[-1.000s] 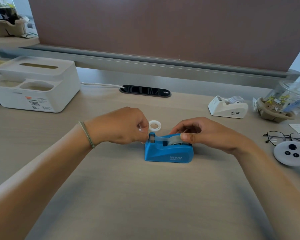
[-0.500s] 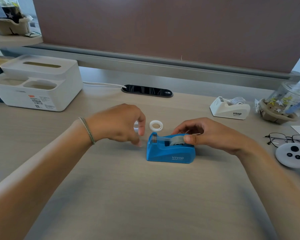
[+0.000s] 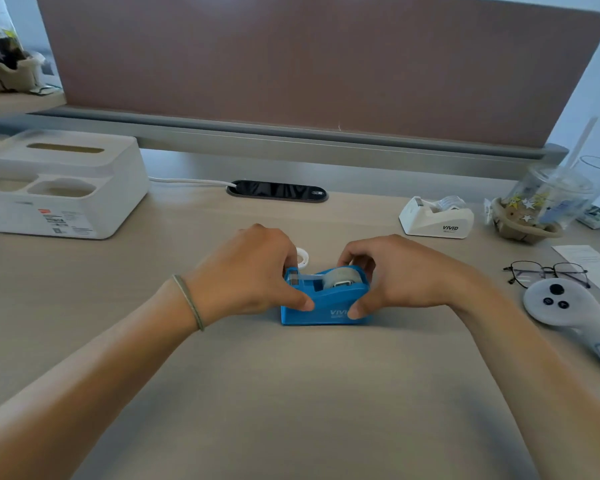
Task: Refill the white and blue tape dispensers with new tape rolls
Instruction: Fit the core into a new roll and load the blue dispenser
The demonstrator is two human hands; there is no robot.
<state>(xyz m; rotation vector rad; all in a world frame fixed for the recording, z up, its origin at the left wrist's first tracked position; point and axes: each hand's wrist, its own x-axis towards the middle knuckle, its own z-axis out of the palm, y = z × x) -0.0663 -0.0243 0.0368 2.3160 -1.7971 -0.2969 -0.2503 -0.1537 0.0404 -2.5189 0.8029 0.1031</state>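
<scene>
Clutter we see around the bench (image 3: 291, 393)

We find the white organizer box (image 3: 61, 183) far left of the glasses (image 3: 548, 273); a controller (image 3: 565, 306) just beneath them.

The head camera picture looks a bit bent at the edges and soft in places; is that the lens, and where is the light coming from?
Head view: the wide lens curves the divider rail and stretches both forearms; light is soft and even, with only faint shadow under the blue dispenser; the plastic cup at the right edge looks blurred, and the white dispenser is slightly soft.
</scene>
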